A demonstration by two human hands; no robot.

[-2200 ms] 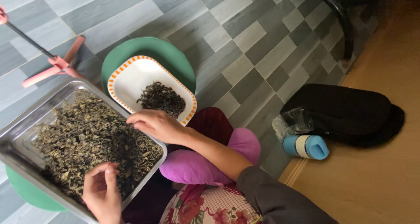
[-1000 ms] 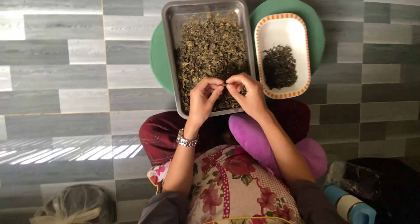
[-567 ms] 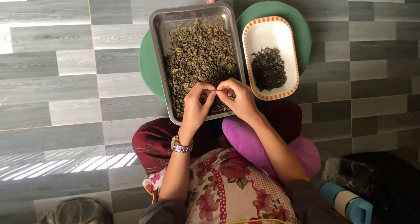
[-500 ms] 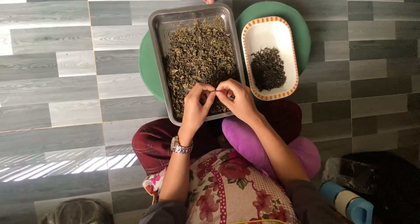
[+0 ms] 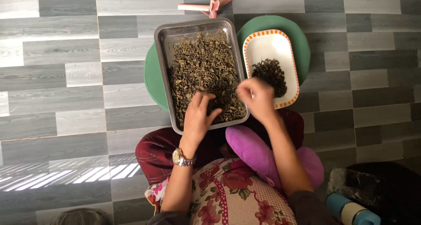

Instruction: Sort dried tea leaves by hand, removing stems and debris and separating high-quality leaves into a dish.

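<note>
A metal tray point(image 5: 164, 62) heaped with dried, olive-brown leaves point(image 5: 204, 69) was seen resting across a green round stool point(image 5: 151, 78) on a floor of grey tiles point(image 5: 66, 75). The left hand point(image 5: 198, 116) was laid flat on the near end of the leaf pile, its fingers spread and touching the leaves; nothing was seen to be gripped in it. A metal wristwatch point(image 5: 183, 157) was worn on that wrist.

The right hand point(image 5: 258, 97) was held blurred over the gap between the tray and a white oblong dish with an orange-striped rim point(image 5: 269, 43), its fingers drawn together; whether anything was pinched in them could not be told. A small heap of darker leaves point(image 5: 269, 73) was kept in the near half of that dish, just beyond the right hand's fingers. The dish was set on a second green stool point(image 5: 296, 38), just beside the tray.

Below the hands, a magenta cushion point(image 5: 258, 152) and a floral-patterned cushion point(image 5: 228, 192) were seen on the person's lap. A pink tripod foot point(image 5: 206, 6) was seen on the floor beyond the tray, and a blue cylindrical container point(image 5: 351, 209) and a black bag point(image 5: 386, 190) lay at the lower right.
</note>
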